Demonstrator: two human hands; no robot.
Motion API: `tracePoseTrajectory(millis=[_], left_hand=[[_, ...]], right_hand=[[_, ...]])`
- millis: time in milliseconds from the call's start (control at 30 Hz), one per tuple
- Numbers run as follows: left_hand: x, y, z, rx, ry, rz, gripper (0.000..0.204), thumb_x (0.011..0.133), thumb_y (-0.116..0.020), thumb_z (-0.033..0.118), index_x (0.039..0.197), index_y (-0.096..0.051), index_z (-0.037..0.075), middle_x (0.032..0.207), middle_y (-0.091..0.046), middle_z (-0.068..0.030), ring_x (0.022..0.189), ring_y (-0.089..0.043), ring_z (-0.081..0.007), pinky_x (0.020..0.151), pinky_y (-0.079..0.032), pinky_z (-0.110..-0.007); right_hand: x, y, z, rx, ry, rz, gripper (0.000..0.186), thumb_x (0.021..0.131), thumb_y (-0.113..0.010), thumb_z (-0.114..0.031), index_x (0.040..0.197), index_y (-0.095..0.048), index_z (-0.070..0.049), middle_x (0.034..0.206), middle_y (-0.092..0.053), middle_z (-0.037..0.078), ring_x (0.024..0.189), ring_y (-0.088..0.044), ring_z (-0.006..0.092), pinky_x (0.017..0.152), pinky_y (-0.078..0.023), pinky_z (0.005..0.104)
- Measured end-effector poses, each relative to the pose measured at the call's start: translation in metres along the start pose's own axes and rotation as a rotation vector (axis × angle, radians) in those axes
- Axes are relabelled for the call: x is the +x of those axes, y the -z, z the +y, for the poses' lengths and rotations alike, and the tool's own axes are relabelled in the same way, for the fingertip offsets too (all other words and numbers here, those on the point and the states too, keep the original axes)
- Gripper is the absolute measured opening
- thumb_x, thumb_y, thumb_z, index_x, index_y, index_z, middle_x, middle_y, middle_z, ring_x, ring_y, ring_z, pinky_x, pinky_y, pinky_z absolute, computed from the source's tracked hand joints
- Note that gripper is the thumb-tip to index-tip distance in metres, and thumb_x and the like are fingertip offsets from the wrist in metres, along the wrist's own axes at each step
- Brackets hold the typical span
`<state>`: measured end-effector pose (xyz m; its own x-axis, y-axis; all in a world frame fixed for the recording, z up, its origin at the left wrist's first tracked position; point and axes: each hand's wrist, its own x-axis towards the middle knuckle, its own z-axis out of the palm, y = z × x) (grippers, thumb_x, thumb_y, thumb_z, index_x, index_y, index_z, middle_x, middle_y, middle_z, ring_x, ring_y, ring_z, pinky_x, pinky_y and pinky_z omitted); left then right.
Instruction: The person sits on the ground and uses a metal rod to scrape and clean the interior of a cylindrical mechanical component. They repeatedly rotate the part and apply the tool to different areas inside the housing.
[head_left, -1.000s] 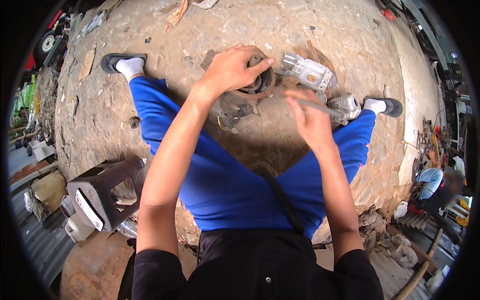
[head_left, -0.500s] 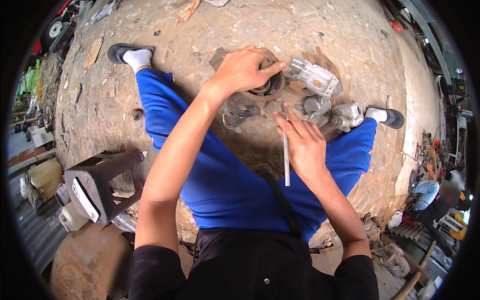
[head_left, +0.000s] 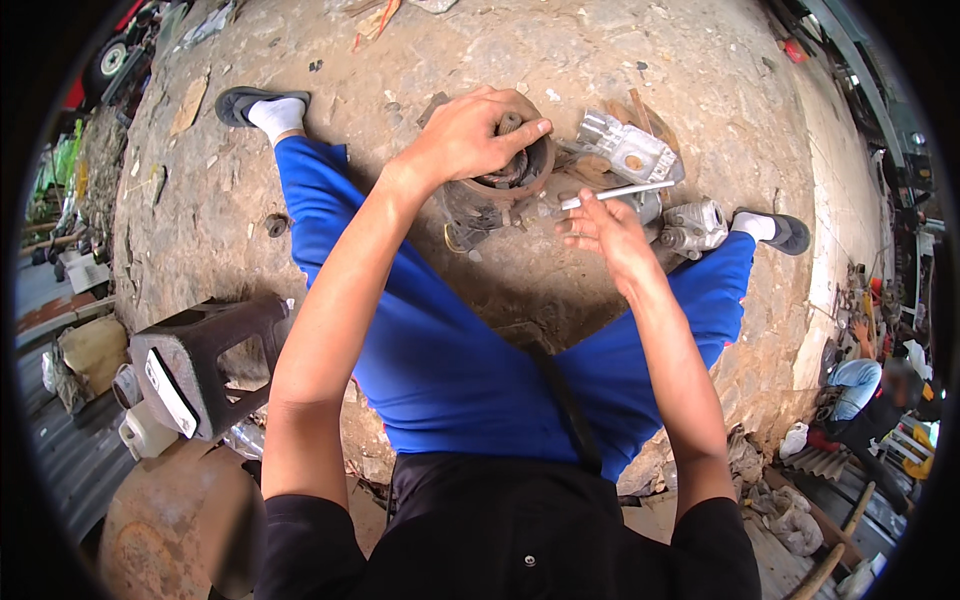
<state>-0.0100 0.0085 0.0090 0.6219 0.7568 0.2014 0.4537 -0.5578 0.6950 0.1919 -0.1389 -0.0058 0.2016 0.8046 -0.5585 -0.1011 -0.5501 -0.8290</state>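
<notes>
Between my legs, a round rusty metal housing (head_left: 545, 172) stands on the ground with coil-like parts and a shaft end inside. My left hand (head_left: 468, 138) grips it from the far left, thumb stretched over its opening; its other fingers are partly hidden. To the right, my right hand (head_left: 618, 245) holds a thin silver metal rod (head_left: 640, 188) between thumb and fingers, nearly level and pointing right. Beyond that hand lies a pale cast-metal cover (head_left: 632, 152). A cylindrical metal part (head_left: 648, 206) is partly hidden behind the hand, beside a silver gear housing (head_left: 695, 228).
Dark loose parts (head_left: 465, 236) lie just below the round housing. A dark plastic stool (head_left: 195, 385) stands at my left, near a white jug (head_left: 145, 435). My blue-trousered legs spread on both sides. Another person (head_left: 870, 390) sits far right among tools and scrap.
My right hand has moved up and tipped the rod from upright to nearly level, pointing right. My left hand and the round housing have shifted slightly left.
</notes>
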Motion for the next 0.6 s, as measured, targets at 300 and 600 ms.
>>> tracePoseTrajectory(millis=[300, 600], left_hand=[[-0.008, -0.007, 0.009, 0.078, -0.106, 0.013, 0.027, 0.097, -0.065, 0.035, 0.106, -0.077, 0.013, 0.113, -0.073, -0.0038, 0.110, -0.066, -0.0273, 0.097, -0.052, -0.038], [0.001, -0.003, -0.002, -0.008, 0.051, 0.025, 0.040, 0.097, -0.060, 0.050, 0.106, -0.076, 0.015, 0.114, -0.074, -0.0038, 0.116, -0.064, -0.0272, 0.100, -0.051, -0.040]], right_hand=[[-0.006, 0.010, -0.041, -0.310, 0.303, 0.075, 0.039, 0.108, -0.052, -0.035, 0.100, -0.065, 0.000, 0.084, -0.072, 0.011, 0.078, -0.070, 0.0183, 0.076, -0.056, 0.0324], [0.000, -0.003, 0.005, -0.336, 0.411, 0.101, 0.041, 0.109, -0.051, -0.033, 0.105, -0.064, 0.005, 0.087, -0.071, 0.008, 0.079, -0.069, 0.0166, 0.075, -0.055, 0.0322]])
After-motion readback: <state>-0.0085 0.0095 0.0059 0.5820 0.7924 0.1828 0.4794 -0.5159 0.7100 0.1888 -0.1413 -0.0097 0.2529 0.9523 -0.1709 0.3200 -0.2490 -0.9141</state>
